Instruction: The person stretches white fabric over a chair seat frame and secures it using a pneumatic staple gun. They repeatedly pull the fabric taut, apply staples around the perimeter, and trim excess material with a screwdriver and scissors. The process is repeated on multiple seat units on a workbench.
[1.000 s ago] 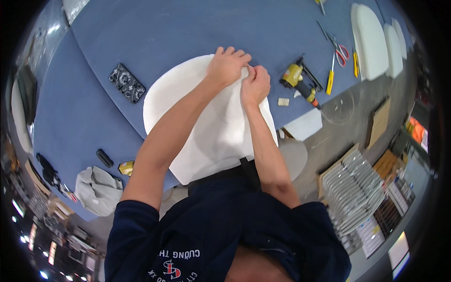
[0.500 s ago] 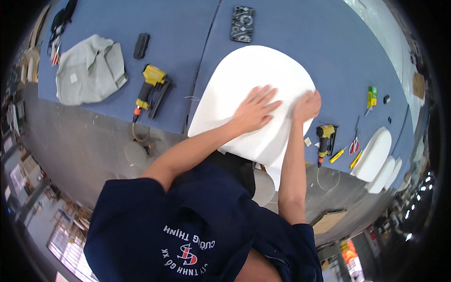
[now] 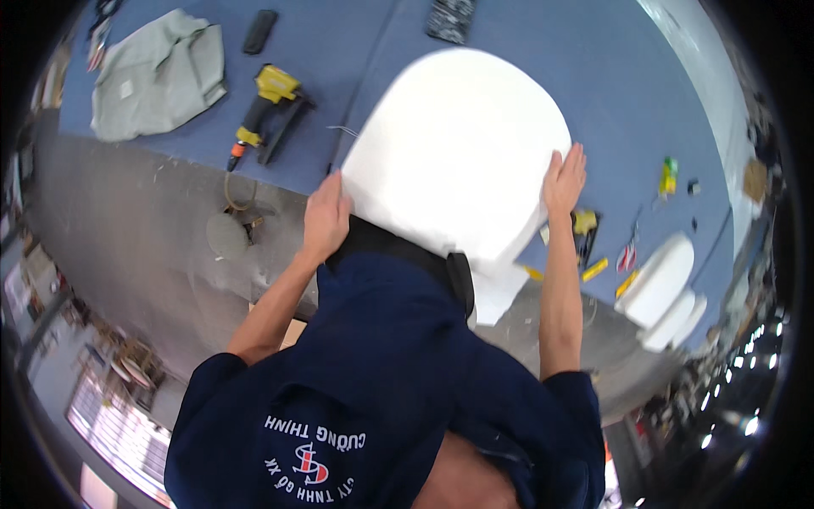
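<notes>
We stand at a wide blue-covered workbench [image 3: 543,59], and its near edge runs across the middle of our view above a grey floor [image 3: 127,246]. The largest thing on it is a thick white foam cushion [image 3: 462,144] with rounded corners, lying flat but hanging over the bench edge towards our body, above a black strip at our waist.

Our left hand [image 3: 326,217] presses against the cushion's near left corner, fingers curled down around its edge. Our right hand [image 3: 565,180] lies flat against the right side, fingers stretched out and together. Neither hand closes fully around the foam; both only bear on its sides.

A crumpled grey-green cloth [image 3: 157,72] lies at the far left of the bench, well apart. Similar white foam pieces [image 3: 666,288] are stacked at the right. A yellow-and-black power tool [image 3: 267,106] sits near the bench edge, its hose dropping towards the floor. Smaller yellow tools [image 3: 593,246] lie just beside our right wrist.

As we judge it, the overhang is the risk: with pressure only from the sides, the soft foam could buckle or tip off the edge. A sideways sweep of the right forearm could also knock the small tools down.
</notes>
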Available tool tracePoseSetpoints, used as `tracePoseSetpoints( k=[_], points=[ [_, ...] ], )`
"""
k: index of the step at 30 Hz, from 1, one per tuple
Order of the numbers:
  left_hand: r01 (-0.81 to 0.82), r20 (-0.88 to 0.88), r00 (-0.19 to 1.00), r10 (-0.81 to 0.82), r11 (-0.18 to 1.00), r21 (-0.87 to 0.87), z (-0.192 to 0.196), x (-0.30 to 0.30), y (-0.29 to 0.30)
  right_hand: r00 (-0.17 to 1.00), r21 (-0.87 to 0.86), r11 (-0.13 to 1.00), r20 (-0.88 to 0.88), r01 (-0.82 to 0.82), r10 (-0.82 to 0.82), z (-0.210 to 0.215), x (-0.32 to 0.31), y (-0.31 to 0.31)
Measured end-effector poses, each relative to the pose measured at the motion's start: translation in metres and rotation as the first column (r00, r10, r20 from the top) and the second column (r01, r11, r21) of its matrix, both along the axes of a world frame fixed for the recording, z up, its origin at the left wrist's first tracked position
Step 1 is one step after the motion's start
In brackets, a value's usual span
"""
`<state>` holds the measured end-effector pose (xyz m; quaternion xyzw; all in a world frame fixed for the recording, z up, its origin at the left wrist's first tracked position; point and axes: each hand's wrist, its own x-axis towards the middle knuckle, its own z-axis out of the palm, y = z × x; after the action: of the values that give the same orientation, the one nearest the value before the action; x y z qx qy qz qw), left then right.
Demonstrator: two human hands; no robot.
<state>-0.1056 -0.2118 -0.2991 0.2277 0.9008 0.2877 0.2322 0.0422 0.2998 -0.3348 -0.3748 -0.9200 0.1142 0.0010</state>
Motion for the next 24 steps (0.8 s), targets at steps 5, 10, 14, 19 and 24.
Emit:
tracePoseSetpoints(
  k=[5, 10, 14, 19, 24],
  points=[
    [0.057, -0.145, 0.989, -0.028, 0.979, 0.194, -0.020, -0.049, 0.098, 0.919, -0.221, 0.940, -0.242, 0.259, -0.310, -0.004, 0.056, -0.065],
    [0.268, -0.339, 0.887, -0.315, 0.947, -0.178, -0.027, -0.112, 0.243, 0.849, -0.130, 0.891, -0.270, 0.436, -0.454, -0.001, 0.113, -0.195],
    [0.415, -0.518, 0.676, -0.524, 0.852, -0.321, -0.039, -0.088, 0.335, 0.783, -0.349, 0.816, -0.272, 0.461, -0.559, 0.019, 0.152, -0.225],
    [0.617, -0.487, 0.588, -0.645, 0.748, -0.246, -0.030, 0.032, 0.412, 0.596, -0.601, 0.620, -0.276, 0.505, -0.754, 0.022, 0.187, -0.225],
    [0.752, -0.419, 0.445, -0.791, 0.584, -0.305, -0.017, 0.119, 0.422, 0.522, -0.814, 0.416, -0.167, 0.406, -0.837, 0.019, 0.204, -0.179]
  ],
)
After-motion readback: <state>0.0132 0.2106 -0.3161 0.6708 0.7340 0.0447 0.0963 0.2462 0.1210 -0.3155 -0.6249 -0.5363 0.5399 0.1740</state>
